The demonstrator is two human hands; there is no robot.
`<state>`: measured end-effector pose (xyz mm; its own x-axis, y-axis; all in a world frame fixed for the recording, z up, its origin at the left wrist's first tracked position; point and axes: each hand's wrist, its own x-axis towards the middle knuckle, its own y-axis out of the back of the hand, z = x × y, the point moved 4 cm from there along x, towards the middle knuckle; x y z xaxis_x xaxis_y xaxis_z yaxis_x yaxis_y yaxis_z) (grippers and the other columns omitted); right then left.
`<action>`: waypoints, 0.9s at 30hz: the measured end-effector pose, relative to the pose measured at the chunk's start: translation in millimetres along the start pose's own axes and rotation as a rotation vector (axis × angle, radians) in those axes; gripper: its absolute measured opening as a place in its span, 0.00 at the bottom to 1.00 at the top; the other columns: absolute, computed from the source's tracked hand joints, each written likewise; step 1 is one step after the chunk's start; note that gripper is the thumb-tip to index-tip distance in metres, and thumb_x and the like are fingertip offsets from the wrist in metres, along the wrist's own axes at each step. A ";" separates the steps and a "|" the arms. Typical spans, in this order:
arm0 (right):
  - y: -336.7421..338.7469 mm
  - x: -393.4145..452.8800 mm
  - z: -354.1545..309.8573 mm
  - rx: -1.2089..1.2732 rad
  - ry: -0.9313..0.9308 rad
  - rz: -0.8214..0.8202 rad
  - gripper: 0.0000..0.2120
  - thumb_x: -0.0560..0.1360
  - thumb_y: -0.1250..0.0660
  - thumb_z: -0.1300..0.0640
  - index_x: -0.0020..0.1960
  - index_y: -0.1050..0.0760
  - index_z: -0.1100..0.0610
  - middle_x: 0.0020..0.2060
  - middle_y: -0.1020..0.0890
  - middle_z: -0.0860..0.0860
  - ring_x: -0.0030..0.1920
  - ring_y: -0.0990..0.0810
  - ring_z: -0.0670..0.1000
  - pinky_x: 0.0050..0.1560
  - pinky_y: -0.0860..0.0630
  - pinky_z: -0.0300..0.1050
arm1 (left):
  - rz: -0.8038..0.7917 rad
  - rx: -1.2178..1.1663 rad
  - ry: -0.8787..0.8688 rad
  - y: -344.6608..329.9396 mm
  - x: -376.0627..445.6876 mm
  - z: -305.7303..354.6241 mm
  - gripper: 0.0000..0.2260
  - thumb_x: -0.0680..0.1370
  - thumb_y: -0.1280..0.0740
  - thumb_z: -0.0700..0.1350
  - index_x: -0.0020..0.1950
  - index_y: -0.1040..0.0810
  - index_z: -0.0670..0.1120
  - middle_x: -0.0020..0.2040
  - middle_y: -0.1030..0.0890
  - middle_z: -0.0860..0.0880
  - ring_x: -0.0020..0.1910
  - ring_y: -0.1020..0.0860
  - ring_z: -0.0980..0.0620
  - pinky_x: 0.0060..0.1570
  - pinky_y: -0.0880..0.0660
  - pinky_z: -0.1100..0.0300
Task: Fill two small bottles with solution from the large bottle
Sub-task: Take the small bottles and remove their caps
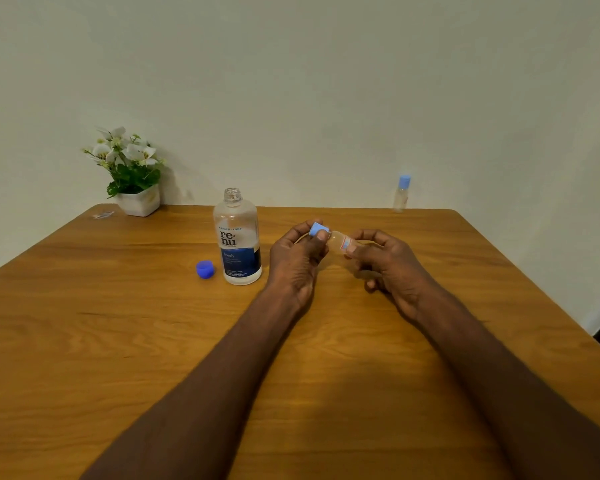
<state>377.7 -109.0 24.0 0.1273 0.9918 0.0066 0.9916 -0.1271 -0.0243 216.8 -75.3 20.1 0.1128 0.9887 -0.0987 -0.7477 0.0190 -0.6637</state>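
Note:
The large clear bottle with a blue label stands upright and uncapped in the middle of the wooden table. Its blue cap lies just left of it. I hold a small clear bottle tilted almost sideways above the table. My right hand grips its body. My left hand pinches its light blue cap with thumb and fingers. A second small bottle with a light blue cap stands upright at the far right edge of the table.
A white pot of white flowers sits at the far left corner against the wall. A small clear scrap lies beside it. The table's right edge drops off toward a dark floor.

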 end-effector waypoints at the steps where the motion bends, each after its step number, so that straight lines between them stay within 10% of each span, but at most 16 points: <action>1: 0.5 0.5 -0.1 0.001 -0.006 -0.013 0.14 0.77 0.26 0.57 0.63 0.20 0.54 0.54 0.15 0.58 0.40 0.21 0.50 0.29 0.28 0.41 | -0.002 0.002 0.000 -0.3 -0.1 -0.2 0.14 0.78 0.30 0.31 0.62 0.19 0.42 0.64 0.18 0.38 0.55 0.18 0.47 0.44 0.19 0.61; 15: -2.7 -1.0 0.8 -0.044 -0.010 -0.056 0.16 0.80 0.30 0.46 0.61 0.18 0.55 0.52 0.12 0.55 0.46 0.19 0.51 0.31 0.27 0.41 | -0.033 0.055 -0.011 -0.7 0.9 -1.7 0.15 0.78 0.30 0.31 0.64 0.19 0.40 0.62 0.17 0.40 0.55 0.18 0.48 0.51 0.20 0.58; 21: -2.0 1.5 2.1 -0.033 0.084 0.023 0.19 0.68 0.20 0.68 0.56 0.17 0.55 0.54 0.14 0.56 0.51 0.15 0.56 0.45 0.15 0.50 | -0.048 0.020 0.002 1.2 4.0 -0.6 0.15 0.78 0.30 0.31 0.64 0.20 0.39 0.63 0.18 0.37 0.53 0.18 0.47 0.44 0.18 0.61; 27: -11.5 -1.7 0.9 -0.194 0.205 0.140 0.21 0.68 0.20 0.67 0.57 0.17 0.51 0.51 0.16 0.46 0.48 0.16 0.49 0.44 0.15 0.45 | -0.015 -0.018 -0.007 7.2 10.0 1.1 0.12 0.79 0.28 0.37 0.62 0.18 0.41 0.52 0.16 0.44 0.47 0.21 0.52 0.48 0.20 0.60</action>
<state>366.1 -109.2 23.4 0.2455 0.9445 0.2183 0.9474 -0.2814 0.1523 211.8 -65.1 15.2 0.1190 0.9894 -0.0836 -0.7344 0.0311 -0.6780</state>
